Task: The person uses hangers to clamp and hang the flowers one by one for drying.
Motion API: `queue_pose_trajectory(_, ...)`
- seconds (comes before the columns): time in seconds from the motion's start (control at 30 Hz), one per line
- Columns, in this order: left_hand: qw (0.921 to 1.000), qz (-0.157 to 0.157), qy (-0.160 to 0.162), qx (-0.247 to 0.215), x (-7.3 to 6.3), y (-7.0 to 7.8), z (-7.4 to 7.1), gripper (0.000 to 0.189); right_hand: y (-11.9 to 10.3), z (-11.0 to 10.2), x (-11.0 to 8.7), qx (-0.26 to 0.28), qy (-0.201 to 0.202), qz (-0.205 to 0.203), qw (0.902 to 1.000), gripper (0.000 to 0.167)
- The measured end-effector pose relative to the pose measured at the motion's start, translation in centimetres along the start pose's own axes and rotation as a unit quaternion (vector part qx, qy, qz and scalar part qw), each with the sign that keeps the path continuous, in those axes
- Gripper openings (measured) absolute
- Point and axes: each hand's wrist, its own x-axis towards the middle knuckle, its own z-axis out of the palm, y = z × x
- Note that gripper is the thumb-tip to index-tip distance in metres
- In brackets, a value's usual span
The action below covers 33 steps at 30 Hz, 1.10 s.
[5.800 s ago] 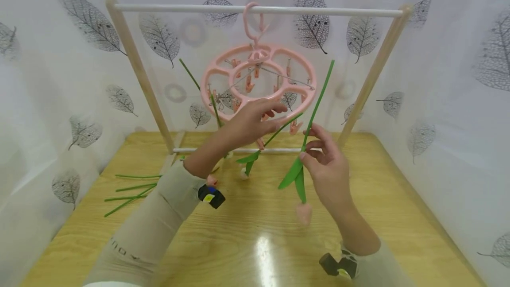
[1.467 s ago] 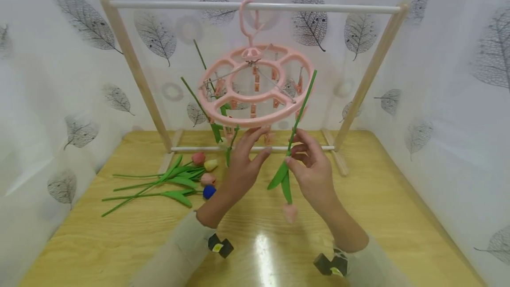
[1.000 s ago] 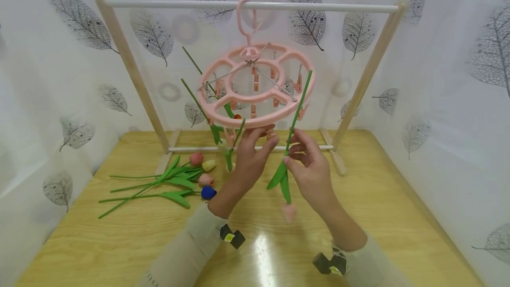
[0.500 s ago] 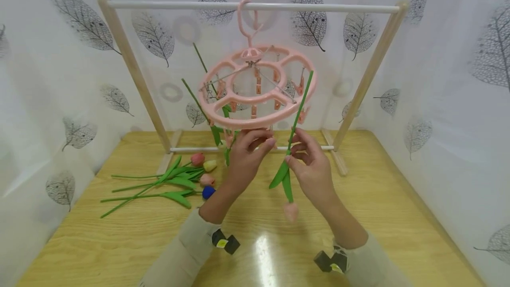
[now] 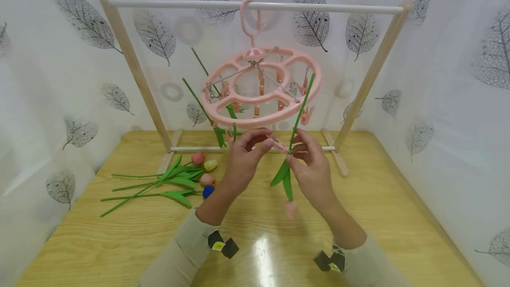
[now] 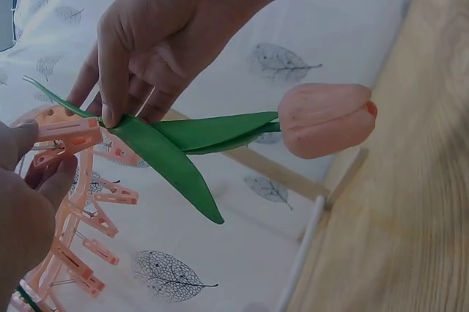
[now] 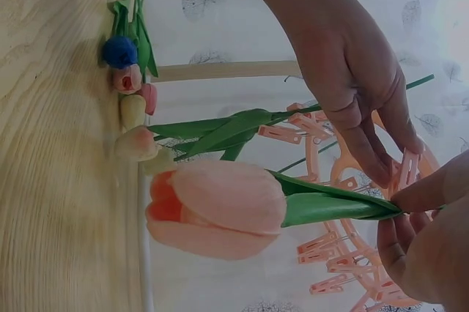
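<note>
My left hand pinches a pink clothespin between thumb and fingers, under the front rim of the round pink drying hanger. The clothespin is tilted, its tip at the green stem of an artificial tulip; whether it grips the stem I cannot tell. My right hand holds that stem by the leaves between thumb and fingers. The pale pink tulip hangs bloom down, stem rising past the hanger's right side. Other tulips hang bloom down at the hanger's left, partly hidden by my left hand.
The hanger hooks over the white rail of a wooden-sided rack. Several tulips lie on the table at the left, one with a blue bloom. Other clothespins dangle around the hanger. A leaf-print curtain stands behind.
Since the earliest frame, my left hand has come down from before the hanger, which has turned. It has taken hold of a clothespin and tilted it to the stem. The right hand shifted slightly left.
</note>
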Motion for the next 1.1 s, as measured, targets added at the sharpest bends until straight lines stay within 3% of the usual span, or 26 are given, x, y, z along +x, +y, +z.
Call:
queue_pose_trajectory(0.3,0.9987,-0.024,0.009,-0.043,-0.1,0.1,0.1,0.029,0.6,0.4,-0.1,-0.038,0.019,-0.034,0.9985,0.063)
queue_pose_trajectory(0.43,0.9995,-0.022,0.012,-0.02,0.0,0.1,0.1,0.027,0.5,0.6,-0.2,-0.056,0.027,-0.047,0.9969,0.062)
queue_pose_trajectory(0.7,0.9993,-0.026,0.009,-0.025,0.1,0.2,-0.1,0.023,0.6,1.0,-0.2,-0.089,0.035,-0.072,0.9928,0.06)
queue_pose_trajectory(1.1,0.9997,-0.009,0.014,0.018,0.1,0.1,-0.2,0.023,0.4,1.1,-0.2,-0.113,0.027,-0.068,0.9909,0.058)
